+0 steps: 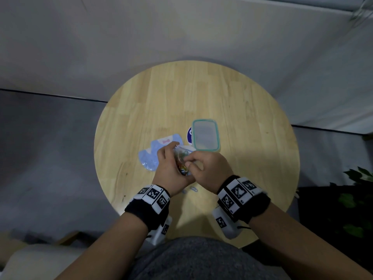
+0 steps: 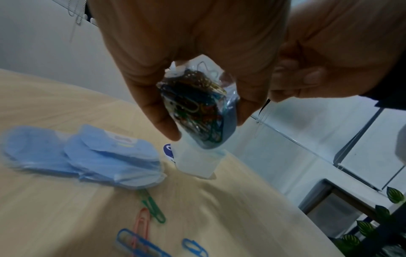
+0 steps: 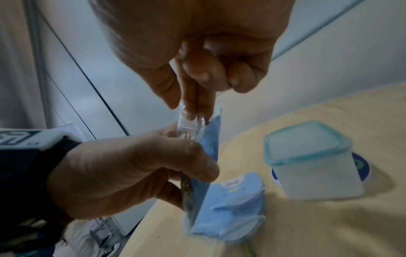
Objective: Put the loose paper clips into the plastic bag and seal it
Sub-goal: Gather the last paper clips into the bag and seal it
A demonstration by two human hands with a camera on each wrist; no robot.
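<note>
A small clear plastic bag (image 2: 197,106) packed with coloured paper clips hangs above the table, gripped between the thumb and fingers of my left hand (image 1: 171,168). My right hand (image 1: 203,168) pinches the bag's top edge (image 3: 189,121) between thumb and fingertips. The bag (image 1: 181,160) sits between both hands in the head view. Loose clips lie on the wood below: a green one (image 2: 152,207), a pink one (image 2: 140,224) and blue ones (image 2: 136,243). Two pale blue clips (image 1: 194,188) show near my wrists.
On the round wooden table (image 1: 242,118), a clear box with a teal-rimmed lid (image 1: 205,135) stands just beyond my hands, over a round blue sticker (image 1: 189,134). A pack of light blue paper shapes (image 1: 153,154) lies at the left. Leafy plants (image 1: 355,197) stand to the right.
</note>
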